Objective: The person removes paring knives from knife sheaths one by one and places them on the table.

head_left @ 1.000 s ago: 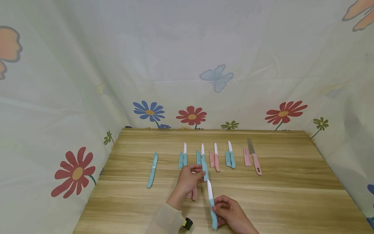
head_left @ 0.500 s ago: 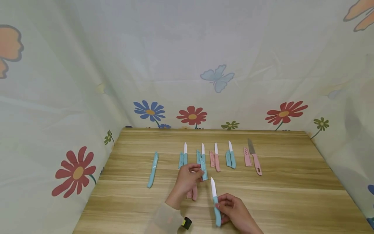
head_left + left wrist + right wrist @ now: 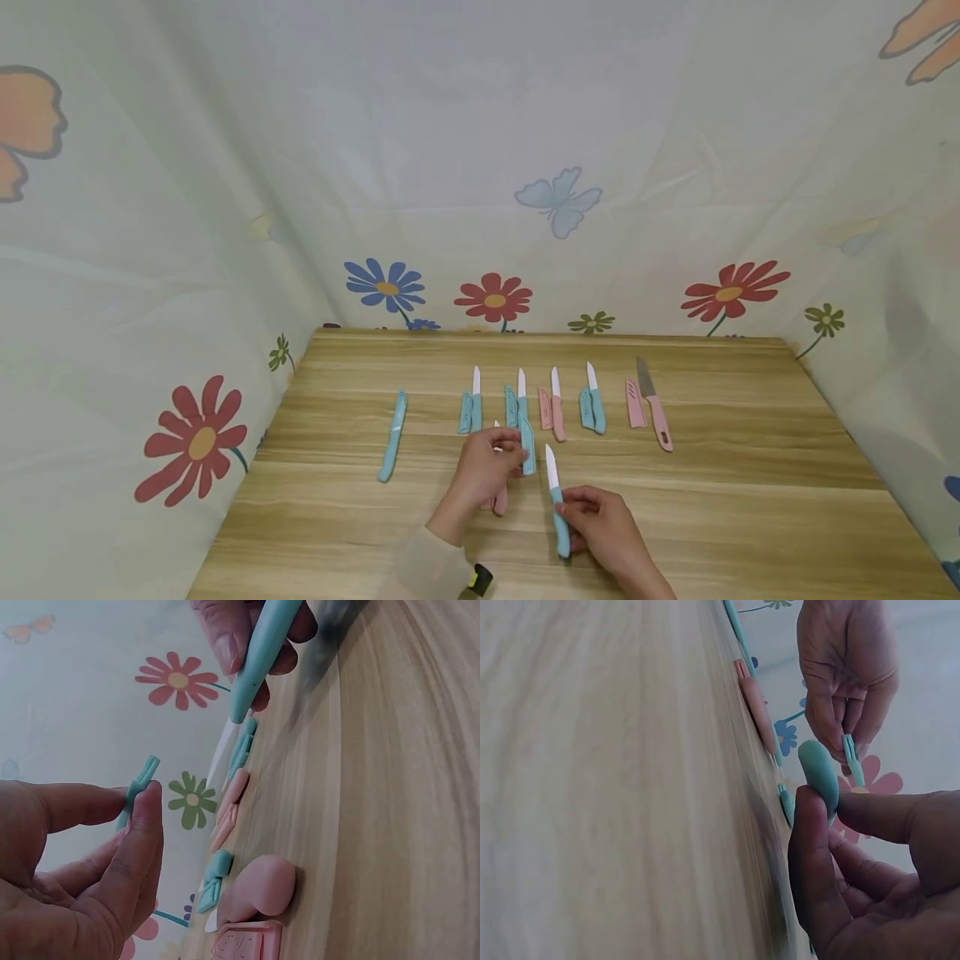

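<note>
My left hand (image 3: 480,468) pinches a teal blade sheath (image 3: 528,452) between thumb and fingers, raised off the table. In the left wrist view the sheath (image 3: 139,791) shows edge-on. To the right and nearer me, my right hand (image 3: 606,527) grips the teal handle of a paring knife (image 3: 560,521). Its white blade is bare, pointing away from me, with a gap between tip and sheath. The right wrist view shows the handle's end (image 3: 819,774) between thumb and fingers. Partly hidden beneath my left hand lies a pink knife (image 3: 500,497) beside its pink sheath.
Across the wooden table (image 3: 750,517) runs a row of unsheathed knives beside their sheaths, among them a teal one (image 3: 597,410), a pink one (image 3: 557,417) and a grey-bladed pink one (image 3: 658,421). A sheathed teal knife (image 3: 392,442) lies at left. Flowered cloth walls surround the table.
The knife in my right hand has shifted right and slightly away from me; its tip, earlier at the sheath's lower end, now stands apart from it. The sheath has moved slightly.
</note>
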A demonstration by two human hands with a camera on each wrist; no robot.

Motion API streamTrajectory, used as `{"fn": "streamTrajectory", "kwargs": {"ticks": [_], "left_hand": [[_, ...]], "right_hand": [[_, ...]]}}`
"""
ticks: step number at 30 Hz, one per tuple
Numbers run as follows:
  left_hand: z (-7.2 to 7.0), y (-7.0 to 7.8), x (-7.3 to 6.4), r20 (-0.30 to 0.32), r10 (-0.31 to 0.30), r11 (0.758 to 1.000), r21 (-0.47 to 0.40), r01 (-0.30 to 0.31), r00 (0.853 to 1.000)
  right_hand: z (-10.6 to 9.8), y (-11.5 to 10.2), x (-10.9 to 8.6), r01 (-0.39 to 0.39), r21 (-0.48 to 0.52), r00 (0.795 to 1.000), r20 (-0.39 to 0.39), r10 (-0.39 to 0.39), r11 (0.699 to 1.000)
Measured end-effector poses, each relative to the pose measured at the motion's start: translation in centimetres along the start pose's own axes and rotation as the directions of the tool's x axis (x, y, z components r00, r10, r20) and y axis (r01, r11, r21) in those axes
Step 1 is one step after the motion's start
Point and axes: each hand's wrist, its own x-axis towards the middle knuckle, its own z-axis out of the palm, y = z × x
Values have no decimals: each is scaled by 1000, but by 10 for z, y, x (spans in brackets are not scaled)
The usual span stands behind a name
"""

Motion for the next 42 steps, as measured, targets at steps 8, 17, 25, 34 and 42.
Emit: {"fn": "streamTrajectory", "kwargs": {"ticks": [8,17,25,34,42], "left_hand": [[1,-2,-3,7,19,999,50,-19,1000],[2,-2,-9,49,13,991,134,-19,999],[6,-1,-12,52,40,962,267,-52,998],[13,-2,-16,67,140,860,486,-155,988],[21,-4,-15,68,172,769,613,-178,983]], "right_hand": [[7,-6,6,13,-117,994,-109,-26,993],[10,-11,18,55,-222,992,-102,-80,973],[11,-13,26,81,-316,988,-101,-118,945],[14,-13,36,93,-368,983,-115,-145,925],[15,-15,39,113,-452,972,-133,-192,885]]}}
